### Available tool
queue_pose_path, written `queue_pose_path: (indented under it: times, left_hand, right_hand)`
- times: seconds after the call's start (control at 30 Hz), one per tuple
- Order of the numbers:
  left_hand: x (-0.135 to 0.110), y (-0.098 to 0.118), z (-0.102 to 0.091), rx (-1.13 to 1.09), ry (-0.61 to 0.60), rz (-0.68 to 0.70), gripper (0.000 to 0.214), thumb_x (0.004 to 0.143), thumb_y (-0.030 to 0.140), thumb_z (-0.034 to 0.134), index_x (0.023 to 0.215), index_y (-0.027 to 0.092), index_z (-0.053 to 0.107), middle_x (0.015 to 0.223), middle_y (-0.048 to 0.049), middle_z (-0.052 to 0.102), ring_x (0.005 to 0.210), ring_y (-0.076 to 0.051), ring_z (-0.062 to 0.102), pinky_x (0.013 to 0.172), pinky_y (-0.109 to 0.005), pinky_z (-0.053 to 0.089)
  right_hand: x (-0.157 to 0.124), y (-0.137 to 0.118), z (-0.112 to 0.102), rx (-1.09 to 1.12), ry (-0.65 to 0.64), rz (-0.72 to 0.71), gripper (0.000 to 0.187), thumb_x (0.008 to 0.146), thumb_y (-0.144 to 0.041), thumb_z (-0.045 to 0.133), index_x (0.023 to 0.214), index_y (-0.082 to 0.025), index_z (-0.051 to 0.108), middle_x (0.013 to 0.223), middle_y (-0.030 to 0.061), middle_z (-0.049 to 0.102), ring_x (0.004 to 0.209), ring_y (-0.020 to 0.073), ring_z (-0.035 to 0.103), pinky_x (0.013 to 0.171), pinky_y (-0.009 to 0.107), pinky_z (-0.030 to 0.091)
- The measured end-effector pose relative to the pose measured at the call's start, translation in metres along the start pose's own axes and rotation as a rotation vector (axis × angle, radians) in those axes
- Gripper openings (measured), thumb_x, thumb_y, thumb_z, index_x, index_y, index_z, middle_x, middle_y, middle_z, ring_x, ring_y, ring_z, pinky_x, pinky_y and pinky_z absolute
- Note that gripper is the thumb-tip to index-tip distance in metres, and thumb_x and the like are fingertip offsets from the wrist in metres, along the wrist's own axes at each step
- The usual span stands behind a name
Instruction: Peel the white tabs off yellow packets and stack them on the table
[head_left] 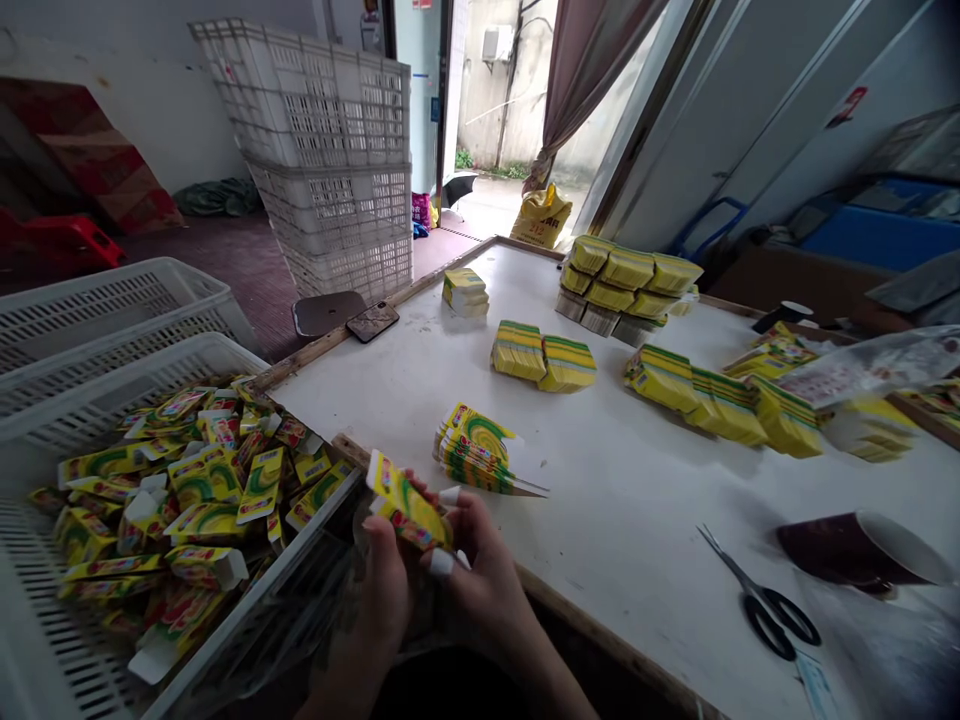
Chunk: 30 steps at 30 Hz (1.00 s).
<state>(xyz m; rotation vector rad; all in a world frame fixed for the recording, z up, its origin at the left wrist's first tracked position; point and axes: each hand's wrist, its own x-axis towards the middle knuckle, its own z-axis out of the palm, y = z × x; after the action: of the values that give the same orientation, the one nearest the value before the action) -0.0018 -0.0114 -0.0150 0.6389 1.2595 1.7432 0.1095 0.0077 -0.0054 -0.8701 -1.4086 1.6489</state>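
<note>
Between my two hands, just over the table's near edge, is a small yellow and green carton (411, 508) with a white flap standing up at its left end. My left hand (386, 575) closes on its near left side, the thumb up beside the flap. Fingers of my right hand (480, 555), with white covers on some tips, grip its right end. Right behind lies a fanned stack of flat cartons (476, 445) on the white table (600, 540). To the left, a white plastic crate (217, 350) holds many folded cartons (202, 490).
Bundles of flat cartons (544, 357) and a taller pile (626, 280) stand farther back. A phone (373, 321) lies at the left edge. Black-handled scissors (765, 600) and a dark mug (840, 550) are at right. Stacked crates (322, 150) stand beyond the table.
</note>
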Motion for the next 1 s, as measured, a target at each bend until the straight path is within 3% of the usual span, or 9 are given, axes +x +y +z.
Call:
queue_pose_path:
  times: [0.1, 0.17, 0.23, 0.4, 0.53, 0.63, 0.73, 0.87, 1.0]
  left_hand:
    - [-0.001, -0.01, -0.005, -0.071, 0.006, -0.008, 0.044, 0.077, 0.061, 0.069, 0.1, 0.024, 0.065, 0.092, -0.0024, 0.072, 0.085, -0.021, 0.068, 0.075, -0.031, 0.056]
    - [0.002, -0.012, -0.008, -0.076, 0.027, -0.033, 0.03, 0.078, 0.043, 0.075, 0.098, 0.021, 0.067, 0.091, -0.0008, 0.074, 0.084, -0.019, 0.069, 0.078, -0.03, 0.055]
    - [0.007, -0.008, -0.013, -0.067, 0.022, -0.055, 0.029, 0.08, 0.041, 0.074, 0.097, 0.019, 0.069, 0.09, -0.0021, 0.075, 0.083, -0.019, 0.069, 0.08, -0.031, 0.055]
    - [0.02, 0.029, -0.034, 0.083, -0.095, 0.138, 0.06, 0.077, 0.062, 0.068, 0.121, 0.021, 0.063, 0.121, -0.0117, 0.068, 0.109, -0.028, 0.064, 0.092, -0.038, 0.051]
    - [0.016, 0.044, -0.035, 0.53, -0.461, 0.09, 0.09, 0.053, 0.045, 0.091, 0.132, 0.023, 0.054, 0.13, -0.0122, 0.063, 0.119, -0.034, 0.058, 0.1, -0.042, 0.047]
    - [0.005, 0.033, -0.023, 0.755, -0.618, -0.016, 0.069, 0.065, 0.031, 0.082, 0.128, 0.023, 0.053, 0.115, -0.0078, 0.07, 0.103, -0.029, 0.066, 0.09, -0.04, 0.052]
    - [-0.008, 0.017, -0.015, 0.849, -0.562, 0.036, 0.067, 0.071, 0.029, 0.075, 0.13, 0.021, 0.045, 0.113, -0.0087, 0.07, 0.101, -0.027, 0.067, 0.088, -0.038, 0.053]
    - [-0.019, 0.009, -0.013, 0.912, -0.562, 0.184, 0.074, 0.073, 0.024, 0.071, 0.136, 0.022, 0.033, 0.117, -0.0107, 0.068, 0.105, -0.027, 0.067, 0.09, -0.038, 0.054]
    - [-0.022, 0.008, -0.009, 0.855, -0.561, 0.356, 0.075, 0.077, 0.02, 0.066, 0.139, 0.027, 0.024, 0.13, -0.0114, 0.06, 0.115, -0.025, 0.063, 0.093, -0.037, 0.053]
  right_hand:
    - [0.005, -0.003, -0.015, -0.02, 0.021, -0.036, 0.026, 0.083, -0.032, 0.067, 0.105, -0.023, 0.059, 0.082, -0.0012, 0.06, 0.075, 0.0163, 0.058, 0.069, 0.027, 0.047]
    - [0.005, -0.005, -0.023, -0.138, 0.029, -0.083, 0.013, 0.087, -0.031, 0.062, 0.094, -0.021, 0.063, 0.084, 0.0013, 0.063, 0.077, 0.0176, 0.059, 0.069, 0.027, 0.049]
    - [0.005, -0.008, -0.033, -0.291, 0.062, -0.164, 0.009, 0.088, -0.026, 0.06, 0.089, -0.02, 0.066, 0.082, 0.0023, 0.065, 0.075, 0.018, 0.06, 0.068, 0.028, 0.049]
    - [0.003, -0.021, -0.056, -0.773, 0.074, -0.47, 0.027, 0.092, -0.012, 0.053, 0.099, -0.027, 0.073, 0.088, 0.0045, 0.069, 0.084, 0.021, 0.061, 0.079, 0.036, 0.05]
    - [-0.004, -0.027, -0.053, -0.973, -0.096, -0.595, 0.023, 0.089, -0.016, 0.063, 0.1, -0.034, 0.073, 0.088, 0.0005, 0.071, 0.098, 0.0235, 0.061, 0.11, 0.051, 0.032]
    - [-0.008, -0.018, -0.045, -0.829, 0.054, -0.577, 0.04, 0.085, -0.022, 0.067, 0.123, -0.034, 0.063, 0.12, 0.0046, 0.065, 0.124, 0.0291, 0.051, 0.117, 0.056, 0.021]
    - [-0.006, -0.005, -0.041, -0.457, 0.372, -0.353, 0.062, 0.084, -0.03, 0.069, 0.141, -0.027, 0.045, 0.144, 0.0116, 0.048, 0.133, 0.0323, 0.044, 0.111, 0.052, 0.035]
    - [-0.001, 0.0, -0.034, 0.246, 0.286, 0.086, 0.09, 0.076, -0.042, 0.077, 0.148, -0.024, 0.029, 0.136, 0.0146, 0.058, 0.108, 0.0296, 0.065, 0.088, 0.043, 0.056]
    - [-0.001, -0.002, -0.02, 0.553, 0.302, 0.124, 0.093, 0.068, -0.049, 0.083, 0.145, -0.024, 0.038, 0.122, 0.0118, 0.068, 0.104, 0.0293, 0.068, 0.086, 0.041, 0.058]
